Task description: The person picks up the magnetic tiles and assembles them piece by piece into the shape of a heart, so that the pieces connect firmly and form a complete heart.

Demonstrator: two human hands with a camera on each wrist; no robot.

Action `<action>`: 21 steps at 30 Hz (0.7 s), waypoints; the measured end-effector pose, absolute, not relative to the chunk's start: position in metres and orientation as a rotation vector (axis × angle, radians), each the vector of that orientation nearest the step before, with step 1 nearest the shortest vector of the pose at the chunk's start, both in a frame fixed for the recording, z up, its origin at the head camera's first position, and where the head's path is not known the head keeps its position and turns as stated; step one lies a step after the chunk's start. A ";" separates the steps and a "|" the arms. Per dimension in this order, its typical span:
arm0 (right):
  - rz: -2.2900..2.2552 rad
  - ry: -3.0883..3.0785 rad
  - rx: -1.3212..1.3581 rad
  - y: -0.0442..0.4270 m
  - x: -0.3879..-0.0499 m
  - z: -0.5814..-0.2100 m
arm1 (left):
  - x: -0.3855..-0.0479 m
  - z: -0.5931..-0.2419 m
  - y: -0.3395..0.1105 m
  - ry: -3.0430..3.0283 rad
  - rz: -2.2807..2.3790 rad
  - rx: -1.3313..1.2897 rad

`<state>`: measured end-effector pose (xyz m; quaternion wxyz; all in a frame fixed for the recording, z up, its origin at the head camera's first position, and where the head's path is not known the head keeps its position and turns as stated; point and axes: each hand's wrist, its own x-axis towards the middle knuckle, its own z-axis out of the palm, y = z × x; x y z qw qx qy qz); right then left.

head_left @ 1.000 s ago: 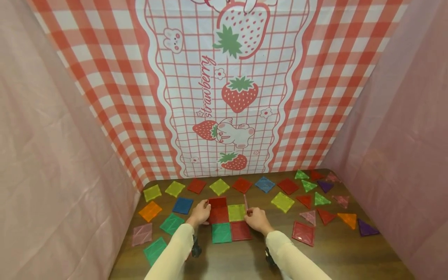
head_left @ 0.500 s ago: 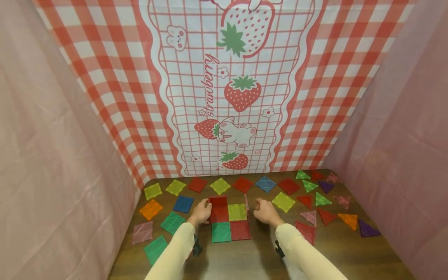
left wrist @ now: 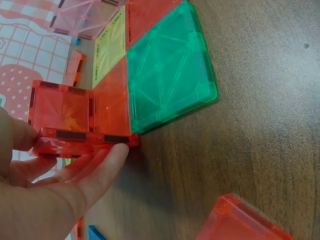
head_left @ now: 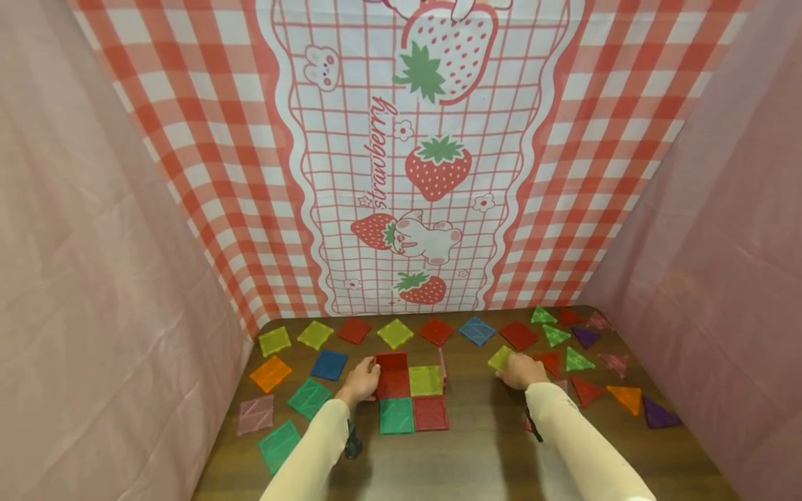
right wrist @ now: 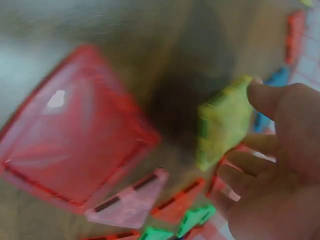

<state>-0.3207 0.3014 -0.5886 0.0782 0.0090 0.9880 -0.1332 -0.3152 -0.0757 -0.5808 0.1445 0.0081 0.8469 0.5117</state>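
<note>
In the head view, my left hand point(head_left: 360, 381) holds an upright red magnetic tile point(left wrist: 65, 142) at the left side of a small tile build. This build has a flat red tile point(head_left: 392, 384), a yellow one point(head_left: 425, 380), a green one point(head_left: 397, 415) and a dark red one point(head_left: 430, 413). Another red tile point(head_left: 391, 360) stands along its back, and a pink tile point(head_left: 442, 367) stands upright at its right. Over to the right, my right hand point(head_left: 523, 371) pinches a loose yellow magnetic tile point(right wrist: 227, 120), tilted in the blurred right wrist view.
A row of square tiles, including a blue one point(head_left: 477, 330), lies along the table's back edge. Green squares point(head_left: 279, 446) and others lie at left. Triangles, such as an orange one point(head_left: 624, 399), spread at right. A large red tile point(right wrist: 75, 130) lies near my right wrist.
My right hand has let go of the upright pink tile, moved right and taken hold of the loose yellow tile. My left hand has stayed at the build's left side.
</note>
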 end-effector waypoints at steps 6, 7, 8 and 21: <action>-0.281 3.121 -0.103 0.296 -0.309 -0.612 | -0.318 -0.585 -0.079 2.450 1.465 0.058; -0.292 3.147 -0.107 0.295 -0.309 -0.614 | -0.318 -0.585 -0.079 2.450 1.467 0.057; -0.302 3.163 -0.109 0.295 -0.308 -0.615 | -0.318 -0.584 -0.079 2.455 1.465 0.062; -0.186 3.078 -0.426 0.293 -0.309 -0.611 | -0.316 -0.585 -0.079 2.435 1.441 0.036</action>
